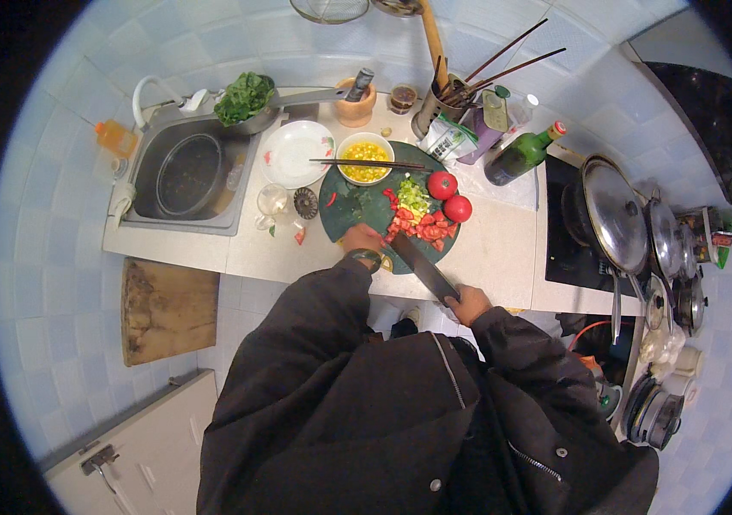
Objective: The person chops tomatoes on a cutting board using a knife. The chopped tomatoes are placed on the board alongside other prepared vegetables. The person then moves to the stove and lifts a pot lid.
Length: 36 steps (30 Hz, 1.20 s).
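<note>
My right hand (469, 305) grips the handle of a broad kitchen knife (422, 265). The blade slants up and left across the near part of a round green cutting board (356, 215), its tip beside chopped tomato (427, 230). My left hand (364, 238) rests at the board's near left, fingertips by the knife tip and the tomato pieces; whether it pinches a piece is hidden. Behind the pieces lies a heap of chopped scallion (413, 195). Two whole tomatoes (442, 185) sit at the board's right edge. A bowl of beaten egg (366, 162) stands at its far left, chopsticks (372, 163) across the rim.
A floral white plate (298, 154) and drinking glass (272, 200) stand left. A basin (191, 175) is in the sink (237, 209); a pan of greens (245, 100) is at its far corner. A green bottle (527, 154) stands right, before the lidded wok (616, 212) on the cooktop.
</note>
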{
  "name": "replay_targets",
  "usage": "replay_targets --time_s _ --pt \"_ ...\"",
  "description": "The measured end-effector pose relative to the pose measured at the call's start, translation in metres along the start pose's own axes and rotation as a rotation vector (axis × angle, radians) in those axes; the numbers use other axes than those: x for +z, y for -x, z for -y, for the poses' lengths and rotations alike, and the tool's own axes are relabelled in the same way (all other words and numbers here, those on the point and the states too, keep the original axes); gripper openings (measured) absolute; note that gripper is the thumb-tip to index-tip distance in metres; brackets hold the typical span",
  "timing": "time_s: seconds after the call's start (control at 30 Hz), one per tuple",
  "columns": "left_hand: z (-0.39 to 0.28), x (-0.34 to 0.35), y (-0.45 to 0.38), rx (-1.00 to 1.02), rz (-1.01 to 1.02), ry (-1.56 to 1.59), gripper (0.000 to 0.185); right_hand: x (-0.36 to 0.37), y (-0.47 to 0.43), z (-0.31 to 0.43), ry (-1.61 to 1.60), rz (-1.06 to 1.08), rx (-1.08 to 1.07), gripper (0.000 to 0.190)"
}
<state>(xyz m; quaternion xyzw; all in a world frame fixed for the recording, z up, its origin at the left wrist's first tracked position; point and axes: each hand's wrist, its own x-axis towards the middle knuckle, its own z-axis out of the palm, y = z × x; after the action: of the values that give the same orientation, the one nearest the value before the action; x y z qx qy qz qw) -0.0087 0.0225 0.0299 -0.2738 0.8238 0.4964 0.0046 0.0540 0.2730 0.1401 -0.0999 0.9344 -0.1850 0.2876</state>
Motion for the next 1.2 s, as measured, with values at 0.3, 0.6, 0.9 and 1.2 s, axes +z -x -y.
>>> replay_targets --time_s 0.3,0.6,0.9,1.2 --pt "0.013 0.006 -0.011 0.065 -0.105 0.015 0.026 0.006 0.024 -0.013 -0.1 -0.159 0.003 0.029" --pt "-0.05 0.008 -0.007 0.977 0.096 -0.463 0.032 0.009 0.024 -0.025 -0.286 -0.227 0.129 0.029" --pt "-0.041 -0.017 -0.03 0.911 0.111 -0.506 0.033 0.012 0.03 -0.028 -0.261 -0.232 0.056 0.029" --pt "-0.018 -0.051 -0.017 0.65 -0.078 -0.278 0.03 0.0 0.006 -0.014 -0.101 -0.074 -0.111 0.024"
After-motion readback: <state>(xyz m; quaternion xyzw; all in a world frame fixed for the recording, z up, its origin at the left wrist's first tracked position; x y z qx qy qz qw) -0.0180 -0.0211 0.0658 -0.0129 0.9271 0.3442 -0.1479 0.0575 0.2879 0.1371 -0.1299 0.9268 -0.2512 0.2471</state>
